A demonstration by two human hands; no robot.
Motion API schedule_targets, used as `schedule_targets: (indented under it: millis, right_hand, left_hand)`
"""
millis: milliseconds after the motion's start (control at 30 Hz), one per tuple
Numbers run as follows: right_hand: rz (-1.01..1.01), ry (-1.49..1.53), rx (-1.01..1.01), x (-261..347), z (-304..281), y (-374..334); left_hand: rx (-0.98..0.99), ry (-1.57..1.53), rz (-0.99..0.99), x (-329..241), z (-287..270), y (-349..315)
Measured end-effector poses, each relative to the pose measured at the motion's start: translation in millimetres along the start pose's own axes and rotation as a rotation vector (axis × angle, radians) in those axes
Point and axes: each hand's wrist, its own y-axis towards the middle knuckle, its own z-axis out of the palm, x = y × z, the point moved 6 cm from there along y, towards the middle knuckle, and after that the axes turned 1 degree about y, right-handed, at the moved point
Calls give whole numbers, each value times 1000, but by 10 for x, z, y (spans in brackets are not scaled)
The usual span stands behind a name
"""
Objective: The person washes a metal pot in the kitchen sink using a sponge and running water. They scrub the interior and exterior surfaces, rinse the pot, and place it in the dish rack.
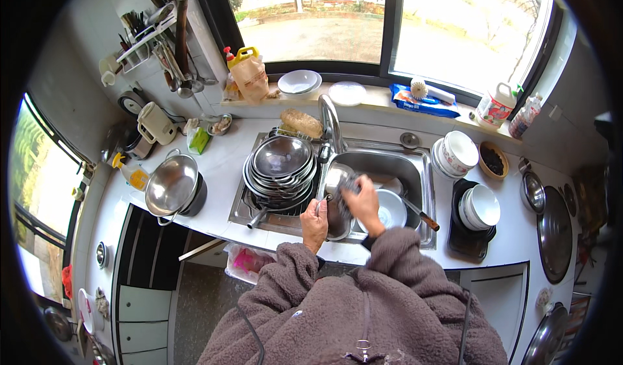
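Note:
My left hand (314,222) is closed at the sink's front left, gripping the handle of a shiny metal pan (338,221). The pan is tilted over the left part of the sink basin (415,164), and my hands hide much of it. My right hand (365,204) is closed on a dark grey scrubber (351,184), smeared by motion, against or just over the metal. In the basin, a white bowl (391,209) lies by my right wrist. A wooden-handled utensil (425,217) leans out over the basin's right edge. The faucet (332,125) stands behind my hands.
Left of the basin, stacked metal bowls (280,157) fill the drainboard. A steel pot (172,184) stands farther left. White bowls (459,149) and a black tray (468,238) with more bowls sit to the right. Bottles and dishes line the windowsill (370,97).

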Motion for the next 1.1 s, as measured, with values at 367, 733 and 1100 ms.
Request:
schedule_targets:
  millis: [367,733,1100]
  right_hand:
    - [471,605,230,-709,66,221]
    - [-198,-38,207,349,234,-433]
    - [6,-32,94,177,139,348]
  left_hand:
    - [91,-201,-107,0,-282,-210]
    - [-74,69,-84,218,-301,-188]
    - [-18,115,35,32,-270,-239]
